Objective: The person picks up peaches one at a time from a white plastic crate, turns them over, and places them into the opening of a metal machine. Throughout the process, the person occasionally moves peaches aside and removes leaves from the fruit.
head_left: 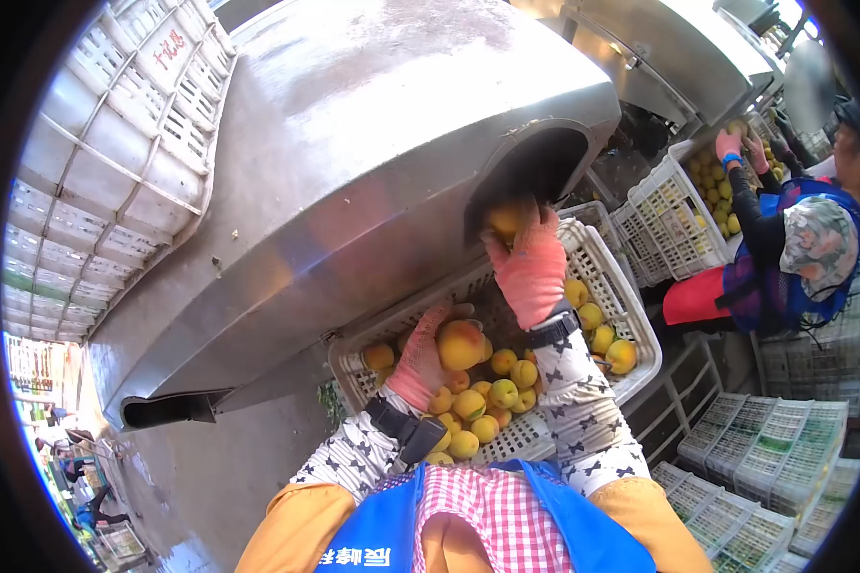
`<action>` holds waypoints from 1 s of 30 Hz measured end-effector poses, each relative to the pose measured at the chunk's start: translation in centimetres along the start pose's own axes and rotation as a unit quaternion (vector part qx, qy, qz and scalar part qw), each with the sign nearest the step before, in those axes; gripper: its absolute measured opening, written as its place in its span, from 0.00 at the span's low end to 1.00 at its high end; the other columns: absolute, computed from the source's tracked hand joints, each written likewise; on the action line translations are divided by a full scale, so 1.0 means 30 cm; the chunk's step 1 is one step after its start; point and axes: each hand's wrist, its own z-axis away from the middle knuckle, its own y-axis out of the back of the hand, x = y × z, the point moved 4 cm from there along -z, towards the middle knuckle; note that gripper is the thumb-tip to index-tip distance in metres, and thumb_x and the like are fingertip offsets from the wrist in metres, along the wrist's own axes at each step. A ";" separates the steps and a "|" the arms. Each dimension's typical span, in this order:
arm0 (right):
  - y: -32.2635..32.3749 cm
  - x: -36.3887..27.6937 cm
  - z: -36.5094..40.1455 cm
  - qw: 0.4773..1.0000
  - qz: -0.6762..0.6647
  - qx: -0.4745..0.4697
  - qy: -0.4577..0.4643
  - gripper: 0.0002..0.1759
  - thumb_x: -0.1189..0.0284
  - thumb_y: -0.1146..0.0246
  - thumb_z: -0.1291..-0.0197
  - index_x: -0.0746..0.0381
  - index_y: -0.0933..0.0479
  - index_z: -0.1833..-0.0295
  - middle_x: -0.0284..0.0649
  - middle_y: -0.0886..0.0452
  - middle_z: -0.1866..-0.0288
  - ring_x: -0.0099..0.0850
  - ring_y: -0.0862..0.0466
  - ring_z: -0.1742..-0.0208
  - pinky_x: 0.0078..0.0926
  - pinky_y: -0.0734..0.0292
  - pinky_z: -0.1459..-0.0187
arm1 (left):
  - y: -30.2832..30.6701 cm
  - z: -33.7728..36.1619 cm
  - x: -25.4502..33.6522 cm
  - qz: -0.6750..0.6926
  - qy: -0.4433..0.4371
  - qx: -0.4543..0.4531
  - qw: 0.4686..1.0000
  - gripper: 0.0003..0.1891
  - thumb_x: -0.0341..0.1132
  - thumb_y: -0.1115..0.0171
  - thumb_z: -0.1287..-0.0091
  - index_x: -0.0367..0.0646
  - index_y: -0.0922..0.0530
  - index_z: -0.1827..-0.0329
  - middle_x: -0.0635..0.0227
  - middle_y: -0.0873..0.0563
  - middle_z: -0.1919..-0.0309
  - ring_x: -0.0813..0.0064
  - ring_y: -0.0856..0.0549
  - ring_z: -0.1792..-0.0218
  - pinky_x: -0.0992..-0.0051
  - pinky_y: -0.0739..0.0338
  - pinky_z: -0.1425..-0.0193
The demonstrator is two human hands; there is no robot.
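Observation:
My left hand, in a pink glove, is closed around a yellow-red peach above the near side of a white plastic crate. Loose peaches lie in the crate below it, more of them along its right side. My right hand, also gloved in pink, reaches to the dark mouth of a metal chute. Its fingers grip another peach, partly in shadow at that opening. The fingertips are hard to make out there.
The broad metal machine spans the area ahead, with a white crate at its left. At right, a co-worker in pink gloves handles fruit over another crate. Stacked crates stand at lower right.

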 end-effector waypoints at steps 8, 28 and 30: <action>0.103 -0.035 -0.055 0.980 -0.181 -0.010 0.078 0.47 0.59 0.24 0.48 0.67 0.35 0.27 0.59 0.25 0.38 0.53 0.21 0.38 0.42 0.24 0.38 | 0.015 -0.014 0.034 -0.153 -0.180 0.034 0.971 0.16 0.33 0.50 0.24 0.37 0.25 0.37 0.59 0.16 0.42 0.60 0.19 0.37 0.63 0.26 0.28; 0.167 0.000 0.166 0.992 -0.067 0.010 0.103 0.47 0.67 0.21 0.58 0.64 0.29 0.29 0.51 0.22 0.42 0.50 0.18 0.45 0.42 0.19 0.45 | -0.260 -0.064 0.077 0.227 0.052 -0.061 0.971 0.26 0.51 0.36 0.27 0.43 0.25 0.34 0.59 0.19 0.39 0.64 0.17 0.41 0.64 0.22 0.33; 0.139 0.006 0.067 0.991 -0.067 0.057 0.100 0.44 0.63 0.21 0.57 0.64 0.27 0.32 0.50 0.21 0.48 0.51 0.17 0.51 0.43 0.18 0.51 | -0.185 -0.092 0.026 0.176 0.048 0.000 0.983 0.27 0.56 0.32 0.32 0.45 0.22 0.40 0.62 0.17 0.47 0.68 0.15 0.52 0.65 0.18 0.45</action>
